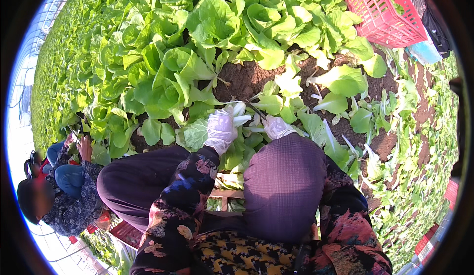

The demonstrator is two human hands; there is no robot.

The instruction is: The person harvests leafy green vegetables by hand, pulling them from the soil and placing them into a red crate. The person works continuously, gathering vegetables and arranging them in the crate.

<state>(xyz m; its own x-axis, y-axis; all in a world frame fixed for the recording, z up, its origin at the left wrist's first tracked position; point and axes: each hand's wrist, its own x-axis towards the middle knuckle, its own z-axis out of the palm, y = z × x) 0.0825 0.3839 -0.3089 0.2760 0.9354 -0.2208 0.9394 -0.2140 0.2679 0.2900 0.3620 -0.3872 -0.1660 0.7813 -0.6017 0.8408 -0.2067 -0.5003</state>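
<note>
My left hand (221, 128), in a thin whitish glove, is closed around a leafy green vegetable head (237, 152), its white stem end (239, 112) pointing away from me. To the right my right hand (276, 126), gloved alike, grips a slim dark tool (255, 109) whose tip lies close to the stem; its handle is hidden in the fist, so its kind is unclear. My knees rise on both sides, and the right one partly covers that wrist. Just past both hands are bare brown soil (242, 80) and loose leaves (339, 80).
Leafy plants (214, 23) stand densely ahead and left. A red plastic crate (389, 19) is at upper right, beside dark and blue bags. Cut leaves (374, 164) litter the soil at right. A co-worker (70, 190) squats at far left, hands among leaves.
</note>
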